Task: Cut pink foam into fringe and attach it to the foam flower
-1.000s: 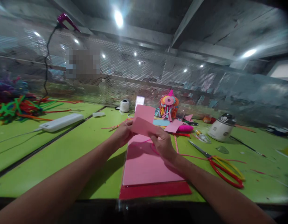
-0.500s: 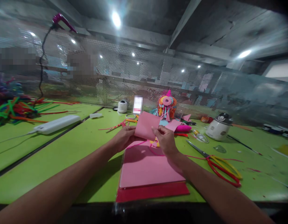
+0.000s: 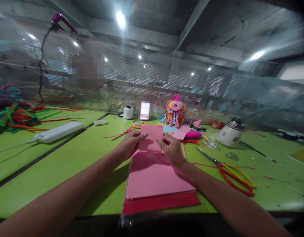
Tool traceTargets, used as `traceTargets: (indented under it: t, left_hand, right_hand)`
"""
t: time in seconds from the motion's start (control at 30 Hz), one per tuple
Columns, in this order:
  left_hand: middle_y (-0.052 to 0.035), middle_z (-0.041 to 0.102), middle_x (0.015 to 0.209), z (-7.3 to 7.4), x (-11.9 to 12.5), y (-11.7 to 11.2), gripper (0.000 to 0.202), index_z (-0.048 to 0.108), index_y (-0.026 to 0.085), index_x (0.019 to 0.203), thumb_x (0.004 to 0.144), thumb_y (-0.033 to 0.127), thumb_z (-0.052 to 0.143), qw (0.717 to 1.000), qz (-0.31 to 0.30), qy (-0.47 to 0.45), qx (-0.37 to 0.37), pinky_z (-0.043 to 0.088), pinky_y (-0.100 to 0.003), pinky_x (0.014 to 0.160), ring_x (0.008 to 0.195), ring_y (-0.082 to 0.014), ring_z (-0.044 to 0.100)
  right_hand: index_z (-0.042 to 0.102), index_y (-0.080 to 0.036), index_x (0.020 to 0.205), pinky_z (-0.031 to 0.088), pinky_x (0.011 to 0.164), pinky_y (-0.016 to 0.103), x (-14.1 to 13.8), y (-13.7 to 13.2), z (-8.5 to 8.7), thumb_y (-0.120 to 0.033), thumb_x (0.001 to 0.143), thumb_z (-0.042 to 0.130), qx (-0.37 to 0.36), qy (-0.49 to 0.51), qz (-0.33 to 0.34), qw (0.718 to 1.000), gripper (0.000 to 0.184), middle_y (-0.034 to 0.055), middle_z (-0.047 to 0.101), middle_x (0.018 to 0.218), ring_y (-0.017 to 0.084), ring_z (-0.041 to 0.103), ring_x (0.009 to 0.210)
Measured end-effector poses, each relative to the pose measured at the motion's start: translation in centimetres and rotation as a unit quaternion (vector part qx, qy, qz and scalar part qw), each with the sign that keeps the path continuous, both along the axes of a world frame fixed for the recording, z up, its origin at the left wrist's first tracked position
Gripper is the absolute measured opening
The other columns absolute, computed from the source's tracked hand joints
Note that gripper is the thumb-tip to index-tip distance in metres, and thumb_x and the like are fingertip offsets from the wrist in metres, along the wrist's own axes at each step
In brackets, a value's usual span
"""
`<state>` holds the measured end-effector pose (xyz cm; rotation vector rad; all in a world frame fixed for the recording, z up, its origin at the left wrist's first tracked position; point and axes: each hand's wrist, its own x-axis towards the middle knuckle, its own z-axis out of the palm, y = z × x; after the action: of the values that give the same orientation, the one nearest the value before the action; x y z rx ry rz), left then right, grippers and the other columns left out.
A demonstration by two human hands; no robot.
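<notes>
Green table (image 3: pixel 92 144) | both hands (image 3: pixel 173 149) pinching small pink paper (image 3: pixel 152 134), fingers closed | scissors (image 3: pixel 217 163) right

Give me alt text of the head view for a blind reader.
A person's left hand and right hand hold a small pink sheet above a larger pink one on a green table. Scissors lie to the right; a multicoloured tasselled ornament stands behind.

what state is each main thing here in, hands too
left hand, gripping
right hand, gripping
pink paper, raised between both hands
larger pink sheet, lying flat
scissors, lying down, blades apparently shut
white pot, upright, black top on
screen, upright, lit
ceiling light, on
</notes>
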<state>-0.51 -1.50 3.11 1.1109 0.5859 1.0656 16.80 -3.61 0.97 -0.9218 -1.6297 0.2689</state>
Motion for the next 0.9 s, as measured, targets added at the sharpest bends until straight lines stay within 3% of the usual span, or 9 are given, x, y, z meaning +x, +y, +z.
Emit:
traceTargets:
  t: [0.27, 0.63, 0.73, 0.83, 0.9]
  left_hand:
    - [-0.0063, 0.067, 0.068, -0.9, 0.2, 0.6, 0.022, 0.068, 0.010, 0.076, 0.064, 0.028, 0.073, 0.996, 0.066, 0.047, 0.030, 0.047, -0.027, 0.060, 0.063, -0.0157, 0.061]
    - [-0.0070, 0.067, 0.070, -1.4, 0.5, 0.5, 0.025, 0.070, 0.012, 0.079, 0.064, 0.032, 0.072, 0.992, 0.090, 0.063, 0.062, 0.045, -0.024, 0.055, 0.062, -0.0139, 0.058]
    - [-0.0069, 0.067, 0.069, -1.6, 0.5, 0.6, 0.027, 0.070, 0.012, 0.081, 0.064, 0.032, 0.072, 0.992, 0.094, 0.062, 0.062, 0.045, -0.025, 0.056, 0.062, -0.0147, 0.059]
    - [-0.0061, 0.066, 0.067, -1.5, 0.6, 0.6, 0.027, 0.071, 0.012, 0.079, 0.063, 0.034, 0.072, 0.990, 0.108, 0.065, 0.067, 0.043, -0.024, 0.053, 0.058, -0.0133, 0.057]
    - [-0.0052, 0.066, 0.065, -1.4, 0.7, 0.5, 0.027, 0.071, 0.012, 0.076, 0.063, 0.035, 0.072, 0.988, 0.115, 0.070, 0.073, 0.042, -0.023, 0.051, 0.056, -0.0121, 0.055]
  right_hand:
    - [0.035, -0.019, 0.052, 0.028, 0.051, 0.023, -0.1, -0.4, 0.3, -0.028, 0.078, 0.055, -0.051, 0.022, 0.012, 0.998, 0.034, -0.0062, 0.031, 0.053, 0.009, 0.029, 0.052]
    - [0.039, -0.018, 0.055, 0.028, 0.050, 0.022, -0.1, -0.1, 0.1, -0.030, 0.077, 0.057, -0.077, 0.049, 0.018, 0.996, 0.031, -0.0065, 0.032, 0.053, 0.008, 0.030, 0.052]
    - [0.050, -0.018, 0.072, 0.034, 0.052, 0.022, -0.1, 0.0, 0.0, -0.032, 0.075, 0.060, -0.103, 0.106, 0.055, 0.987, 0.017, -0.0047, 0.045, 0.060, 0.009, 0.041, 0.054]
    - [0.050, -0.019, 0.096, 0.037, 0.052, 0.021, -0.2, 0.3, 0.0, -0.032, 0.073, 0.063, -0.117, 0.170, 0.086, 0.975, 0.029, -0.0052, 0.049, 0.063, 0.009, 0.045, 0.054]
    - [0.050, -0.019, 0.099, 0.034, 0.049, 0.020, -0.2, 0.3, 0.2, -0.033, 0.073, 0.063, -0.124, 0.187, 0.094, 0.970, 0.032, -0.0069, 0.045, 0.058, 0.008, 0.041, 0.051]
